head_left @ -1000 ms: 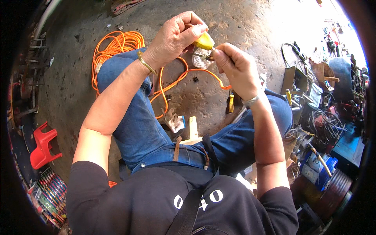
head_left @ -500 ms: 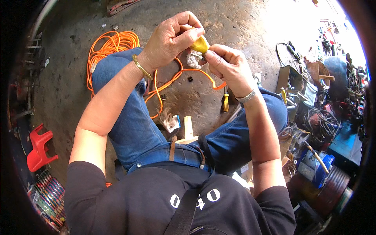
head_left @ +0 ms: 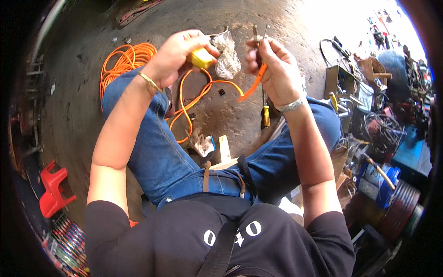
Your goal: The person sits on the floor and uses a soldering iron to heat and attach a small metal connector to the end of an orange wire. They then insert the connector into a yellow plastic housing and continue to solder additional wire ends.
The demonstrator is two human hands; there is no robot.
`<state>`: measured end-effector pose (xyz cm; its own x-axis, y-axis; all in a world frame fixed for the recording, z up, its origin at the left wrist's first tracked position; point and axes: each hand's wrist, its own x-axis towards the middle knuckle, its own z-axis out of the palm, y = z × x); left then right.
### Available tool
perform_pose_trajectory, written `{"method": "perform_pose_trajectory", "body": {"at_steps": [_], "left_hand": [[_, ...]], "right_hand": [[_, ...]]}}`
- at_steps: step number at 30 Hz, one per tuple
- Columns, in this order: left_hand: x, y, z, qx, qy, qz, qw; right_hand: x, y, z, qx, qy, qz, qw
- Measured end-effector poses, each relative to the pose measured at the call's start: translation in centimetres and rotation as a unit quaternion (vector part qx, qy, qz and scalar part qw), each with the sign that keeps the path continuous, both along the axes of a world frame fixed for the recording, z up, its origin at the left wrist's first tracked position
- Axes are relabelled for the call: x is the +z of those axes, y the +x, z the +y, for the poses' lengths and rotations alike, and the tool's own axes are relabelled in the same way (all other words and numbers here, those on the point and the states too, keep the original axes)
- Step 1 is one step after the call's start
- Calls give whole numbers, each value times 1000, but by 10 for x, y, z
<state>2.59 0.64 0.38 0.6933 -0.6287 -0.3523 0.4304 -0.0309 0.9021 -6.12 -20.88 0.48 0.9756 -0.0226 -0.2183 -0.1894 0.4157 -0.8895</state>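
On the left, a red stool (head_left: 50,196); farther off, the orange coil (head_left: 138,54) lies on the floor (head_left: 247,119). Now the left hand (head_left: 177,55), fingers curled round the yellow piece (head_left: 201,58), held up at the far middle: a light, even grip serves best, I'd say. Nearer, a glove (head_left: 199,142). Then the clear bag (head_left: 227,55), just right of the yellow piece; best keep fingers from snagging it. On to the cable (head_left: 257,83), rising to the right hand: slack matters here, I'd judge, so nothing tugs. A screwdriver (head_left: 266,117) lies nearer, handy for reaching. And here's the right hand (head_left: 280,69), pinching thin metal parts (head_left: 255,32) along with the cable end; I can't tell how they join. Tips in plain sight, wrist steady, no twisting: that's the tidy way.
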Motion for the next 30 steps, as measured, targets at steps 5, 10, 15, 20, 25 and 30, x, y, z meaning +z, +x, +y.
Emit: {"method": "perform_pose_trajectory", "body": {"at_steps": [5,10,15,20,25,30], "left_hand": [[-9,-20,-28,-68,-160,72,982],[-10,-28,-33,-19,-136,108,985],[-2,-16,-22,-58,-146,38,987],[-5,-10,0,-12,-103,54,993],[-5,-3,21,64,-66,87,992],[-4,1,29,108,-107,150,977]], "right_hand": [[-12,18,19,-55,7,-140,989],[18,25,33,-98,-358,-192,909],[37,45,20,-43,-68,-8,997],[-73,57,-2,18,-18,-90,996],[-215,23,-53,-61,-291,157,942],[-358,-72,-108,410,-686,456,392]]}}
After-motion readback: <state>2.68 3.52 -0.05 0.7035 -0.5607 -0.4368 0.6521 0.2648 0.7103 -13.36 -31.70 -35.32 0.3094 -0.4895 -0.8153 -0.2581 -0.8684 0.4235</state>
